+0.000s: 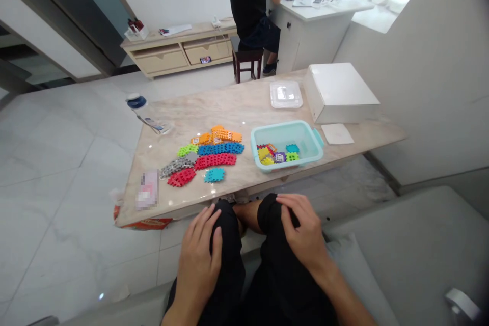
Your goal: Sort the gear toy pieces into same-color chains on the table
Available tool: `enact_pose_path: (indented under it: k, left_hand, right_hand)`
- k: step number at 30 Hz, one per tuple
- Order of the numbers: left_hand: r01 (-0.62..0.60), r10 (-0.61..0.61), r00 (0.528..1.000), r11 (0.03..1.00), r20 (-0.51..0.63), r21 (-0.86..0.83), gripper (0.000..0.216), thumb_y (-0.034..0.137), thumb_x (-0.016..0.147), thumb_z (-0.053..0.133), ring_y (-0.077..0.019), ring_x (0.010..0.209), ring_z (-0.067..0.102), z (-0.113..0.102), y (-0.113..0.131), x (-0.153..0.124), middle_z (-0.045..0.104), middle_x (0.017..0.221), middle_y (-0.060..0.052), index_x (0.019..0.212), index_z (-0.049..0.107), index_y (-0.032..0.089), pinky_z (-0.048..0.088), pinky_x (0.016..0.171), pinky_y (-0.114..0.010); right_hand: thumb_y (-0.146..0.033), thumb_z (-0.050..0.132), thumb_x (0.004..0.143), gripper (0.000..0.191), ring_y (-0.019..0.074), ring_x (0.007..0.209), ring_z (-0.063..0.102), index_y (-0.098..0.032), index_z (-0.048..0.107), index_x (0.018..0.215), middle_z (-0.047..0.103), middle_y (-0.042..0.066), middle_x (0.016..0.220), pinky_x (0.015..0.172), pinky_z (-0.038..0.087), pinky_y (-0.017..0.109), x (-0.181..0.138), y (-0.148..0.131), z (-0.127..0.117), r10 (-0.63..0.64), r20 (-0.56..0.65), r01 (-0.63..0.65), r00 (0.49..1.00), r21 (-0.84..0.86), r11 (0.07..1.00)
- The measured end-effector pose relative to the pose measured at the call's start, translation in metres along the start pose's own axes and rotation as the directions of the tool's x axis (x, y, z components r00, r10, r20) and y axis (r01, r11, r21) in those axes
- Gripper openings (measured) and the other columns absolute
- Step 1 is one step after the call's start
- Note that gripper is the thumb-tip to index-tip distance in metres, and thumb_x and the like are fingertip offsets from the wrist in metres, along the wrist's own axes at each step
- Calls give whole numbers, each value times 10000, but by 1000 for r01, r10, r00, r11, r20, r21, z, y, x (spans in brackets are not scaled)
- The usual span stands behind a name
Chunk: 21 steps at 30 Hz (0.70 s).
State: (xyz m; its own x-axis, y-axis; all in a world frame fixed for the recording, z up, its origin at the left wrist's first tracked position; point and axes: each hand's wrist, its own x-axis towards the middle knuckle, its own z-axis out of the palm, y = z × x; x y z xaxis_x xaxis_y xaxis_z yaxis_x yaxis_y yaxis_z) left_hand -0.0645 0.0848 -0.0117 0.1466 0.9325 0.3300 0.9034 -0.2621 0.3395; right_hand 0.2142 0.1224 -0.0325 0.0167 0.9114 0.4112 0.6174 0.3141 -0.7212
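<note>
My left hand [200, 249] lies flat on my left knee, fingers stretched out and holding nothing. On the other knee rests my right hand [303, 232], thumb apart from the fingers and nothing in it. Beyond my knees, plastic building blocks are laid in rows by colour on the table: orange blocks [225, 135], blue blocks [220, 148], dark pink-red blocks [216, 161], grey blocks [179, 165], red blocks [182, 178], lime green blocks [187, 150] and a turquoise block [214, 175]. A light teal basket [305, 140] to their right holds several mixed-colour blocks.
Around the table [183, 112] edges are a water bottle [147, 113], a blurred pink item [148, 189], a clear plastic container [286, 94], a white box [344, 91] and a white paper [337, 134]. Another person [254, 0] sits on a stool [246, 56] at a white desk.
</note>
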Motion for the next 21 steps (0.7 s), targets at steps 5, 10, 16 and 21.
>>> enact_pose_path:
  k: [5,10,16,21]
  left_hand:
    - [87,-84,995,995,58,-39,373,280,1086,502,-298,1407,613,22,-10,6,680,1494,-84,1423,662,269,546,1167,-553]
    - [104,-101,993,993,61,-57,373,295,1076,535,-309,1426,596,23,-11,4,669,1506,-73,1431,648,276,538,1163,-567]
    - [89,-86,994,995,67,-45,404,270,1060,562,-307,1432,591,22,-7,-1,660,1521,-76,1458,629,276,555,1150,-554]
    - [71,-70,997,997,35,-28,373,257,1040,578,-330,1413,610,23,5,-3,675,1497,-96,1402,667,258,558,1153,-574]
  right_hand:
    - [-279,456,1102,335,230,1114,729,-193,757,1220,782,107,1186,1071,579,397,117,49,-8,76,-7,-76,997,-61,995]
    - [-252,576,1057,346,253,1234,700,-105,745,1321,757,153,1328,1158,500,358,209,88,26,124,587,56,800,-279,959]
    - [-247,586,1040,298,251,1098,747,-127,819,1182,813,139,1187,996,523,259,240,95,72,249,769,146,588,-404,903]
    - [-282,691,952,278,282,1072,759,-139,818,1155,803,171,1192,897,537,285,240,88,88,428,756,184,495,-572,799]
